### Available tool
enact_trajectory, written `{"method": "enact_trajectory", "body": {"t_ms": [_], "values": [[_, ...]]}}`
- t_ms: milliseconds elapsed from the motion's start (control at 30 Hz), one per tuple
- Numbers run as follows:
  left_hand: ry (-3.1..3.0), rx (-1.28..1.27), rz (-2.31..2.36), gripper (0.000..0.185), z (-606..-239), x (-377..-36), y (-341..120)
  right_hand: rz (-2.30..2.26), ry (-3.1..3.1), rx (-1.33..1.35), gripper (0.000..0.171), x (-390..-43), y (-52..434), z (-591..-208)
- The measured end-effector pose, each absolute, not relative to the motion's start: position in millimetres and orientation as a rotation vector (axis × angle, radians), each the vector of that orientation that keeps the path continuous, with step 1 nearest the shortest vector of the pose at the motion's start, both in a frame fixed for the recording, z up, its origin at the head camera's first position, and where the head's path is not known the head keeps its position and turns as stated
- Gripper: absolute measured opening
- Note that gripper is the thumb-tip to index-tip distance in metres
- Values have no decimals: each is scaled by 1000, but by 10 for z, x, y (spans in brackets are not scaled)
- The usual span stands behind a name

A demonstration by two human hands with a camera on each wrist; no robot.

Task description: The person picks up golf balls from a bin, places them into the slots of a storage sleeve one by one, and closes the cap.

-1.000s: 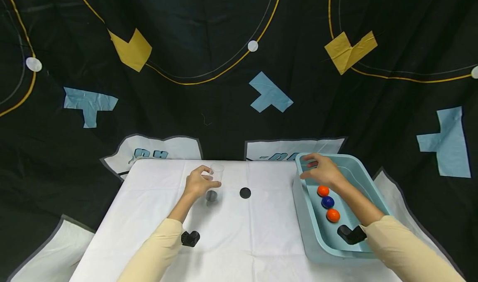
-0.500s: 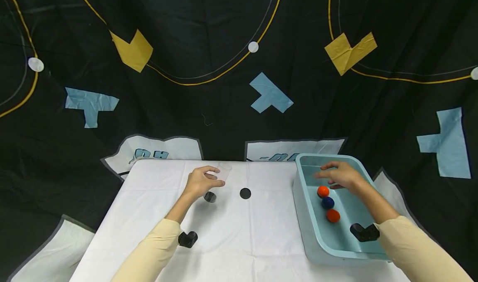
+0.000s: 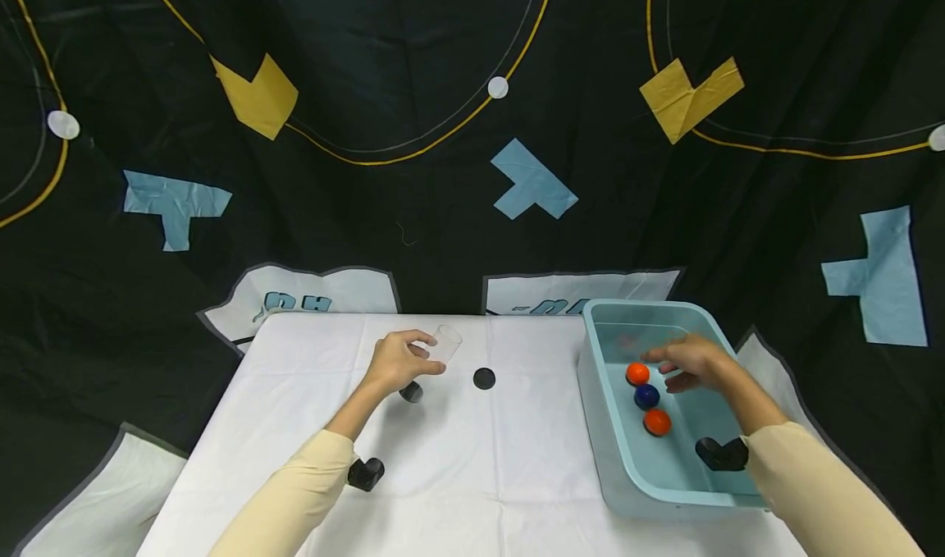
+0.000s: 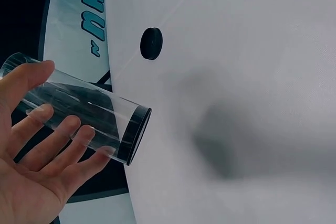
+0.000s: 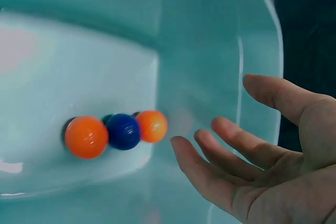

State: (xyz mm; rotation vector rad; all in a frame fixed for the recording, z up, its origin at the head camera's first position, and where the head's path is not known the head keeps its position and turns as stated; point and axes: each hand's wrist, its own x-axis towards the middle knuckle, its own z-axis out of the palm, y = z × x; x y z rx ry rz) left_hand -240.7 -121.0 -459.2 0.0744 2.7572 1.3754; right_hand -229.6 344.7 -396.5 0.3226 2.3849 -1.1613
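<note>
My left hand (image 3: 396,365) grips a clear plastic tube (image 4: 86,103) between thumb and fingers. The tube leans over the table, its mouth tipped up and right in the head view, its black bottom cap (image 4: 135,135) at the lower end. A round black lid (image 3: 484,378) lies on the white cloth beside it. My right hand (image 3: 694,363), fingers relaxed and apart with nothing in them, hovers inside the light blue bin (image 3: 607,434). Just left of its fingertips, an orange ball (image 3: 638,373), a dark blue ball (image 3: 646,396) and another orange ball (image 3: 657,422) sit in a row.
The bin, with raised walls, stands on the right side of the white-covered table (image 3: 435,475). A black curtain (image 3: 406,237) with tape pieces hangs behind. Each wrist wears a black mount, such as the left one (image 3: 365,474).
My right hand has moved from above the bin's far left edge to the right and nearer, beside the balls. My left hand has tilted the tube further, its mouth swinging right.
</note>
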Motion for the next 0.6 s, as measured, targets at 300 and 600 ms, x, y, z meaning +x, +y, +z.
{"method": "enact_trajectory", "body": {"t_ms": [300,600], "values": [[2771,60,1355,46,-4580,-2377,-1206,-1105,2306,482,46,-2338,3583,-4262],[2790,61,1339,42,-4584,-2366,-1181,-1105,2200,591,50,-2308,3633,-4419]]}}
